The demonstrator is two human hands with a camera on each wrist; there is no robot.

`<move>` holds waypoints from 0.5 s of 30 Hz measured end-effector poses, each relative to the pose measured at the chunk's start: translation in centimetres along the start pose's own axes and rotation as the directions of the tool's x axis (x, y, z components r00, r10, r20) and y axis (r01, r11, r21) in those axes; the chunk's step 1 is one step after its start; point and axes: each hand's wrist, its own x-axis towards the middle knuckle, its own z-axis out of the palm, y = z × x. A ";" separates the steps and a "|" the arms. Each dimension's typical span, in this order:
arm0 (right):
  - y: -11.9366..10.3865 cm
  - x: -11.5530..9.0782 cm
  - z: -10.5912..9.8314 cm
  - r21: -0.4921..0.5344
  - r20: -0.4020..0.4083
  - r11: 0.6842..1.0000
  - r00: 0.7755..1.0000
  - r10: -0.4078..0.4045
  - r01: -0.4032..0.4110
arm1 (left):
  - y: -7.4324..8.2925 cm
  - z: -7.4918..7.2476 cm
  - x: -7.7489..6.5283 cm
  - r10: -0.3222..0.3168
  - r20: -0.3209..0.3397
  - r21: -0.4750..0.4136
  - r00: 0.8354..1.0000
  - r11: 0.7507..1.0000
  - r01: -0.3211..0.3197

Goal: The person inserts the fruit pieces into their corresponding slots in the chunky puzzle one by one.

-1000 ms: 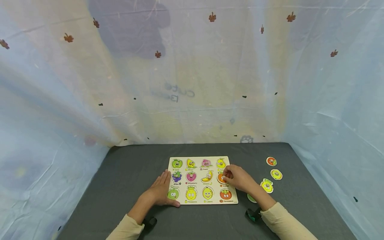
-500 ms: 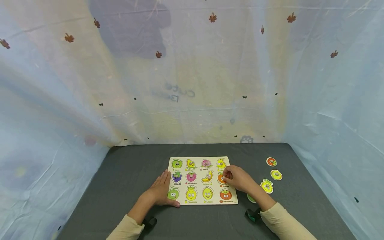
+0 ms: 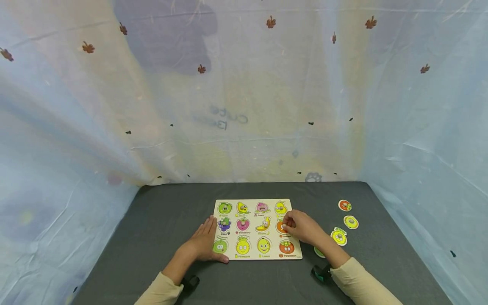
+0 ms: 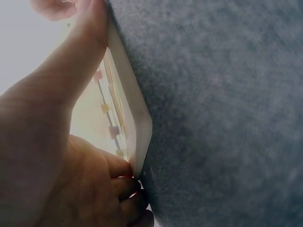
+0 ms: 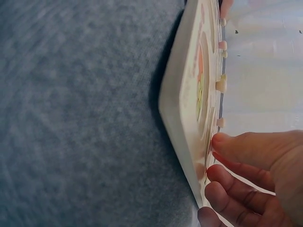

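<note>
A wooden fruit puzzle board (image 3: 253, 257) lies flat on the dark cloth, its rows of fruit pictures facing up. My left hand (image 3: 203, 242) rests along its left edge, fingers straight and thumb at the near left corner. At the board's right side my right hand (image 3: 301, 226) pinches the orange puzzle piece (image 3: 281, 228) at its place in the middle row; the fingers partly cover it. Knobbed pieces, including the banana piece (image 3: 264, 224) and the grape piece (image 3: 224, 225), sit in the upper two rows. In the right wrist view, thumb and fingertips (image 5: 220, 138) meet at the board's surface.
Right of the board lie a red-orange fruit piece (image 3: 345, 205), a round yellow piece (image 3: 351, 222) and a pineapple piece (image 3: 339, 236). A green piece (image 3: 319, 252) is partly hidden under the right forearm. Printed curtains (image 3: 244, 161) enclose the table's back and sides.
</note>
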 end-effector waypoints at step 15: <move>-0.2 -1.4 -0.9 0.029 -0.013 0.999 0.999 -0.037 0.037 | 0.6 -0.5 -0.6 0.004 0.017 0.000 1.000 1.000 -0.004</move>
